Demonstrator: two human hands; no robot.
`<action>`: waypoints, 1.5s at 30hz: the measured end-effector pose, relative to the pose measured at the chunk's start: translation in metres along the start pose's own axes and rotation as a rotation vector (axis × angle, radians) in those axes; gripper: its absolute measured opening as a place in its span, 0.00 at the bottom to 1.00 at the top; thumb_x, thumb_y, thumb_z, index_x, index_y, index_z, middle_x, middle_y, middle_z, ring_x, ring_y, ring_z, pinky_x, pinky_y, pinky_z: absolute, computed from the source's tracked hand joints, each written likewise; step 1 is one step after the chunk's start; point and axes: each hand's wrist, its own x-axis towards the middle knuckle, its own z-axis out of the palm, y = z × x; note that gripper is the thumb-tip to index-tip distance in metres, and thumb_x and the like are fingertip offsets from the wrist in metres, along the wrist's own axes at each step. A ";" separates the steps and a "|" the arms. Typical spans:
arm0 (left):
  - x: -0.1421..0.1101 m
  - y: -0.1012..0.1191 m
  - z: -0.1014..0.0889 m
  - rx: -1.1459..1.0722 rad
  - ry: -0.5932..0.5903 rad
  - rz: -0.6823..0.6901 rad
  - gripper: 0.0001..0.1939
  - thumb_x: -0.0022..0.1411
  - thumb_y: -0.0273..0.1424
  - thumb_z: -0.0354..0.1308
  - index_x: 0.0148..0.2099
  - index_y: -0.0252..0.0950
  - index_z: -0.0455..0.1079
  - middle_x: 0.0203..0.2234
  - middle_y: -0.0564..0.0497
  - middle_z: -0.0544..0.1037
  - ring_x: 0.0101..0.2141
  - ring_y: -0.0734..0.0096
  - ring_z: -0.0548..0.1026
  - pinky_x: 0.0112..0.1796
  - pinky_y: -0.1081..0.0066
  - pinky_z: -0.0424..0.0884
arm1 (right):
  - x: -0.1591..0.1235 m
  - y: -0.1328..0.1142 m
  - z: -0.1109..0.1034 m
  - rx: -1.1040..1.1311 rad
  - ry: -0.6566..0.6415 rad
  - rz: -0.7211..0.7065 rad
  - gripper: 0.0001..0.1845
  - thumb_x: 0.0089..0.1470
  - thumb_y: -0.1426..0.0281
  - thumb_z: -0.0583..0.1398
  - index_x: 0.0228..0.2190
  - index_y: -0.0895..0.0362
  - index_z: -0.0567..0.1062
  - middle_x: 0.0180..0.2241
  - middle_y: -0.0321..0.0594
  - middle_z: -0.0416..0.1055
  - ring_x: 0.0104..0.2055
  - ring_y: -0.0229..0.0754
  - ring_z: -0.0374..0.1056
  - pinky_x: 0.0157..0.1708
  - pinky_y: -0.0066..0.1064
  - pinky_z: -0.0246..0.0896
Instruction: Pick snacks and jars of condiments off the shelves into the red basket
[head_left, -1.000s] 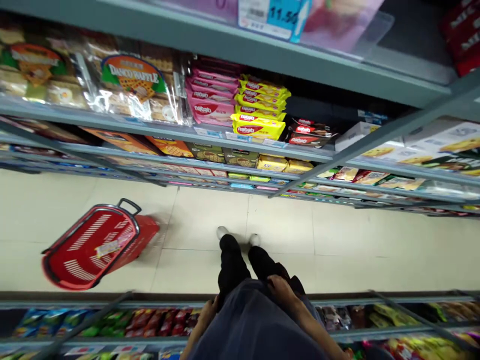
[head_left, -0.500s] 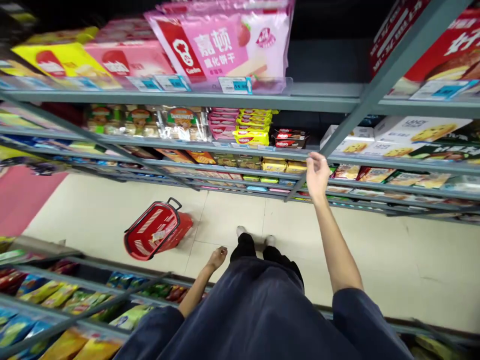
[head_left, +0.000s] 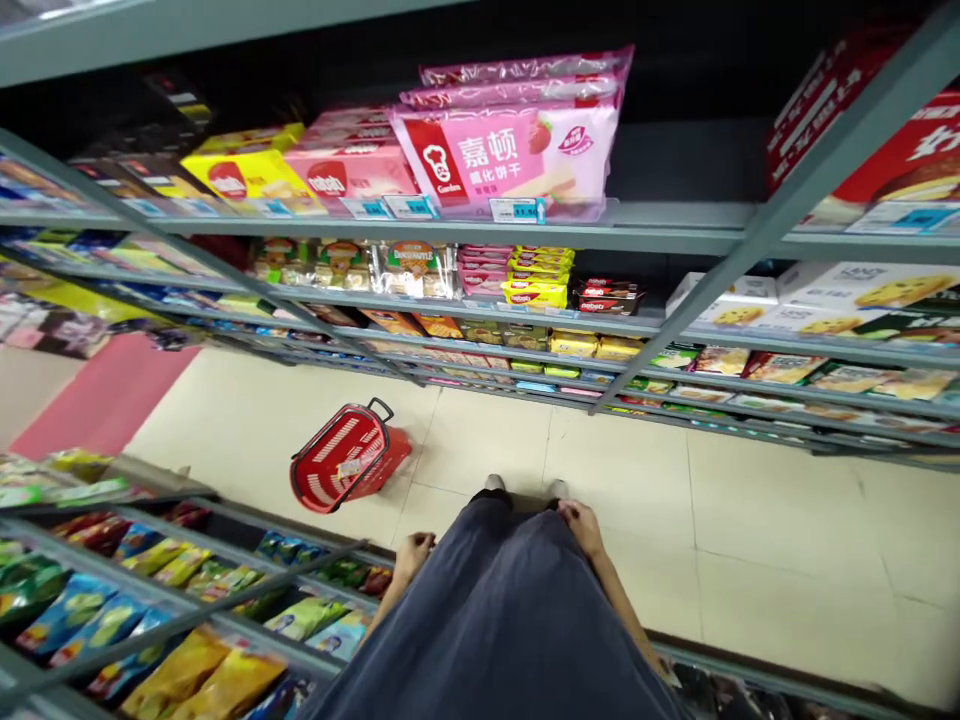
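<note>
Both my hands hang low on either side of my dark shirt. My left hand [head_left: 415, 553] is loosely closed, with nothing visible in it, above the shelf of snack bags and to the right of a red shopping basket [head_left: 351, 460]. On the other side, my right hand [head_left: 581, 525] rests by the shirt hem near my right leg, its fingers curled in and nothing showing in them. The basket stands on the floor apart from both hands, its black handle tilted up; a small label or paper shows inside it.
Ahead runs a tall grey shelf rack [head_left: 675, 240] with pink wafer packs [head_left: 517, 160], yellow boxes [head_left: 244, 170] and white cookie boxes [head_left: 825, 290]. Behind at lower left stands another rack with bagged snacks [head_left: 202, 670]. Pale floor tiles [head_left: 622, 460] lie between; a pink floor strip [head_left: 109, 390] is at left.
My right hand has dropped from near the front shelf edge down to beside my body. My left hand stays low. The view has shifted, so shelves and basket appear further right.
</note>
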 end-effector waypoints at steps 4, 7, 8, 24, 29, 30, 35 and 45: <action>0.075 0.108 -0.057 -0.054 0.160 0.282 0.18 0.72 0.31 0.50 0.34 0.30 0.77 0.24 0.50 0.76 0.30 0.67 0.75 0.35 0.71 0.70 | 0.074 -0.058 -0.030 -0.142 0.140 -0.042 0.29 0.62 0.48 0.54 0.38 0.59 0.81 0.22 0.42 0.75 0.25 0.46 0.71 0.34 0.37 0.71; 0.134 0.218 -0.096 -0.118 0.280 0.494 0.19 0.75 0.38 0.51 0.54 0.33 0.78 0.36 0.47 0.82 0.38 0.67 0.76 0.45 0.71 0.69 | 0.162 -0.123 -0.068 -0.285 0.232 -0.130 0.26 0.67 0.53 0.54 0.53 0.57 0.79 0.36 0.44 0.81 0.37 0.45 0.74 0.48 0.36 0.68; 0.148 0.251 -0.107 -0.133 0.309 0.546 0.20 0.75 0.39 0.50 0.57 0.36 0.77 0.38 0.46 0.83 0.41 0.66 0.77 0.48 0.70 0.68 | 0.188 -0.145 -0.078 -0.361 0.253 -0.169 0.25 0.69 0.55 0.54 0.55 0.56 0.78 0.39 0.46 0.81 0.41 0.46 0.75 0.51 0.37 0.66; 0.183 0.376 -0.123 0.337 0.451 0.719 0.21 0.78 0.34 0.44 0.64 0.38 0.72 0.48 0.36 0.82 0.51 0.52 0.81 0.51 0.61 0.72 | 0.277 -0.224 -0.092 -1.215 0.013 -0.307 0.27 0.76 0.65 0.43 0.70 0.59 0.59 0.49 0.60 0.79 0.52 0.54 0.77 0.54 0.40 0.67; 0.189 0.382 -0.127 0.347 0.431 0.714 0.20 0.78 0.32 0.44 0.63 0.35 0.72 0.47 0.35 0.83 0.50 0.52 0.81 0.52 0.59 0.72 | 0.286 -0.229 -0.090 -1.266 -0.013 -0.298 0.25 0.74 0.72 0.44 0.66 0.64 0.62 0.49 0.63 0.78 0.53 0.54 0.77 0.54 0.41 0.67; 0.191 0.383 -0.127 0.349 0.428 0.716 0.20 0.78 0.31 0.45 0.62 0.35 0.73 0.47 0.35 0.83 0.50 0.53 0.81 0.52 0.59 0.72 | 0.287 -0.229 -0.089 -1.273 -0.018 -0.295 0.24 0.74 0.73 0.43 0.65 0.64 0.62 0.49 0.63 0.78 0.53 0.54 0.77 0.54 0.41 0.68; 0.198 0.385 -0.128 0.359 0.426 0.724 0.19 0.77 0.29 0.45 0.60 0.33 0.73 0.47 0.33 0.83 0.52 0.54 0.81 0.54 0.60 0.72 | 0.291 -0.228 -0.088 -1.289 -0.023 -0.281 0.21 0.74 0.74 0.43 0.62 0.64 0.62 0.48 0.63 0.78 0.52 0.53 0.78 0.53 0.40 0.69; 0.204 0.388 -0.126 0.402 0.437 0.746 0.16 0.76 0.26 0.47 0.56 0.28 0.74 0.46 0.33 0.83 0.51 0.54 0.82 0.53 0.59 0.74 | 0.296 -0.225 -0.087 -1.307 -0.020 -0.306 0.23 0.69 0.80 0.46 0.63 0.68 0.60 0.47 0.64 0.79 0.52 0.53 0.79 0.52 0.39 0.70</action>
